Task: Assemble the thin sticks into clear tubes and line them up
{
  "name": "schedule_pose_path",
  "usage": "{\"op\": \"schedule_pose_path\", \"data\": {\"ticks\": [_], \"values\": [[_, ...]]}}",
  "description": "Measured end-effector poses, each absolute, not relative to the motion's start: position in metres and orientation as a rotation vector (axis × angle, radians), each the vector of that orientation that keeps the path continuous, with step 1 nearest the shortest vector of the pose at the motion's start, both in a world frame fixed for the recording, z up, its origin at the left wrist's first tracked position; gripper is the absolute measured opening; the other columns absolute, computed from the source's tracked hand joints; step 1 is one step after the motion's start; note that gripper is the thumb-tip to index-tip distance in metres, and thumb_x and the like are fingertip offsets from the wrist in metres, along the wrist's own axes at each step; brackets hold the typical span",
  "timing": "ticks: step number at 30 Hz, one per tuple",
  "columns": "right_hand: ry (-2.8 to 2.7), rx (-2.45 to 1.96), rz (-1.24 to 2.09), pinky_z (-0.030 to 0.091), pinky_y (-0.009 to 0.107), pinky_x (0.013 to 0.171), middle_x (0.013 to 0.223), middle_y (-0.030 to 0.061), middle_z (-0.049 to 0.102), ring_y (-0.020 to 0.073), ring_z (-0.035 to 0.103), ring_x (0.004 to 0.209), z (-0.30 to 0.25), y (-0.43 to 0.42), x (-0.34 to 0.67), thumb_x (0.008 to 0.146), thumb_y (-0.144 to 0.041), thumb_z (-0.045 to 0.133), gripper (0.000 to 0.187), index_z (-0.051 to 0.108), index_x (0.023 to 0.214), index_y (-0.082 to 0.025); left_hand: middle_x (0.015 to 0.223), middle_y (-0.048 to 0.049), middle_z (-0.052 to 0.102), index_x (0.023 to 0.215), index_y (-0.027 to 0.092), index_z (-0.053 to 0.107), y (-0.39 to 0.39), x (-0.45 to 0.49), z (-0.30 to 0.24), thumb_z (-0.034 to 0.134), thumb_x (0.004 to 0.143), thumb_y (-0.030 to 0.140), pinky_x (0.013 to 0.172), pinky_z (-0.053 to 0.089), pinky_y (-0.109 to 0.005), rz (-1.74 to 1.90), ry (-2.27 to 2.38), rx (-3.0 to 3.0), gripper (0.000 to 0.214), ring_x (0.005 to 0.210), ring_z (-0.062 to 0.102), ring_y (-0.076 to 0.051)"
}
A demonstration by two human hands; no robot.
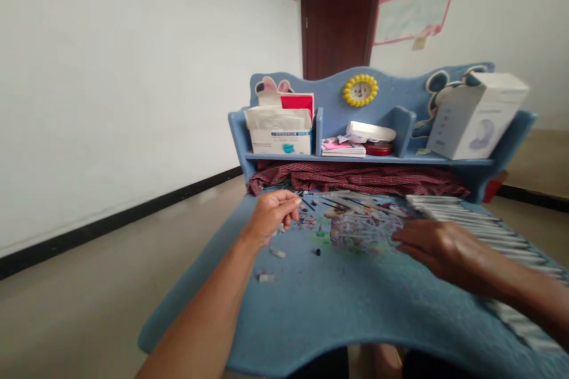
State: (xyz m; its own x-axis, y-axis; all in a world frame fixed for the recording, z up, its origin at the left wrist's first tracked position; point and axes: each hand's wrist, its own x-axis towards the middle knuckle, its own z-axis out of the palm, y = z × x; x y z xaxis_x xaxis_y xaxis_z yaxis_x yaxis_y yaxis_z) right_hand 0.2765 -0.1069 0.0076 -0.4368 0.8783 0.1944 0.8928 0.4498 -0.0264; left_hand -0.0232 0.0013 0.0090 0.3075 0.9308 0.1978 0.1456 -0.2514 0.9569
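Observation:
My left hand (276, 212) is raised over the left part of the blue desk (293, 320), its fingers curled in a pinch. What they hold, if anything, is too small to make out. Below it lie a clear plastic piece (278, 253), a whitish piece (265, 278) and a small black cap (317, 252). Over the right side is my right hand (433, 246), palm down and smeared by motion, so its grip does not show. Close to it are a pile of clear plastic pieces (364, 231) and a row of white pen-like tubes (475, 222).
Thin dark sticks (338, 204) lie toward the back, before a rolled red checked cloth (355, 174). The raised shelf (284, 157) bears an opened carton (280, 130), papers (342, 149) and a tall white box (475, 115). A yellow-rimmed clock (360, 90) is on its backboard.

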Motion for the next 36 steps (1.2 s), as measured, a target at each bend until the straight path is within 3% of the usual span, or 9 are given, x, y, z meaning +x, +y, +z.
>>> {"op": "schedule_pose_path", "data": {"ticks": [4,10,15,22,32,36], "values": [[-2.723,-1.309,0.09,0.037,0.025,0.061,0.073,0.003,0.063,0.0143,0.059,0.07,0.014,-0.117,0.199,0.088,-0.024,0.036,0.027,0.06,0.076,-0.021,0.05,0.0017,0.056,0.071,0.012,0.057,0.003,-0.026,0.007,0.057,0.071,0.036,0.034,0.033,-0.017,1.06,1.021,1.643,0.024,0.033,0.041,-0.005],[-2.759,-1.473,-0.008,0.035,0.025,0.053,0.074,0.0057,0.066,0.0184,0.063,0.066,0.008,-0.095,0.144,0.084,-0.023,0.043,0.019,0.061,0.085,-0.018,0.046,0.0025,0.054,0.066,0.012,0.055,0.004,-0.029,0.008,0.059,0.069,0.033,0.031,0.031,-0.017,1.077,1.08,1.645,0.021,0.031,0.039,-0.005],[-2.778,-1.481,-0.019,0.04,0.024,0.056,0.074,0.0079,0.067,0.0185,0.063,0.068,-0.002,-0.08,0.116,0.083,-0.028,0.044,0.023,0.063,0.086,-0.016,0.045,0.003,0.053,0.066,0.012,0.055,0.006,-0.032,0.005,0.057,0.07,0.031,0.031,0.029,-0.016,1.095,1.094,1.633,0.019,0.031,0.038,-0.004],[-2.788,-1.462,-0.103,0.048,0.033,0.061,0.073,0.0105,0.068,0.0227,0.064,0.068,-0.005,-0.073,0.09,0.084,-0.028,0.041,0.025,0.064,0.085,-0.017,0.044,0.0037,0.051,0.065,0.013,0.055,0.008,-0.035,0.006,0.053,0.07,0.029,0.03,0.028,-0.015,1.086,1.22,1.677,0.016,0.031,0.037,-0.004],[-2.777,-1.496,-0.024,0.05,0.036,0.065,0.082,0.0168,0.067,0.0267,0.064,0.078,-0.016,-0.043,0.051,0.074,-0.019,0.048,0.023,0.064,0.089,-0.01,0.044,0.0035,0.051,0.065,0.014,0.054,0.012,-0.038,0.004,0.052,0.07,0.03,0.032,0.028,-0.015,1.093,1.27,1.706,0.017,0.032,0.038,-0.005],[-2.687,-1.569,-0.019,0.049,0.036,0.068,0.082,0.0155,0.067,0.0262,0.063,0.08,-0.008,-0.042,0.069,0.079,-0.024,0.042,0.027,0.063,0.092,-0.012,0.045,0.003,0.052,0.065,0.014,0.054,0.012,-0.038,0.006,0.052,0.069,0.031,0.032,0.029,-0.015,1.063,1.273,1.733,0.017,0.033,0.039,-0.005]]}}
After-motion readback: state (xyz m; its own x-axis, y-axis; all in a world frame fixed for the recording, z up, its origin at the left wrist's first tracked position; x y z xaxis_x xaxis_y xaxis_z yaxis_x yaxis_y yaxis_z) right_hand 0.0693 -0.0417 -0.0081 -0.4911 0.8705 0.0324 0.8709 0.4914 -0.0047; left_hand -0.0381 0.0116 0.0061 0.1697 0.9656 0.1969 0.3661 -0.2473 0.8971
